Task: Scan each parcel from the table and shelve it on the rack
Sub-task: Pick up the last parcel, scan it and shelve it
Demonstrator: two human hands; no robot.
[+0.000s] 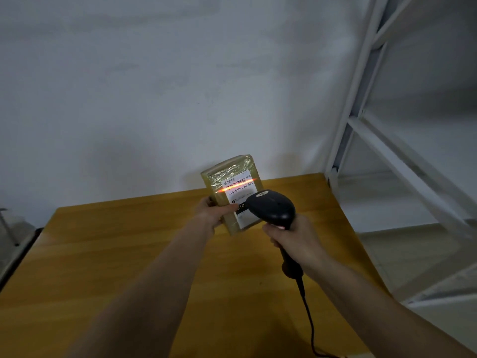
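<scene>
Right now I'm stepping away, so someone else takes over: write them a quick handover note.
Left hand holds the parcel tilted up over the table.
Right hand grips the scanner; its red line lies across the label, just below the barcode.
Done: parcel picked up, scan under way.
Left: confirm the scan, then shelve it on the rack to the right.

Bare grey-white wall (pixel 154 86) behind a wooden table (pixel 116 254), pale floor (pixel 402 249) at right, dim light

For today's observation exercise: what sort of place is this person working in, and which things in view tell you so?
Probably a parcel sorting or storage room. The left hand holds a taped parcel with a shipping label, the right hand aims a barcode scanner at it, and a white metal rack stands beside the table.
</scene>
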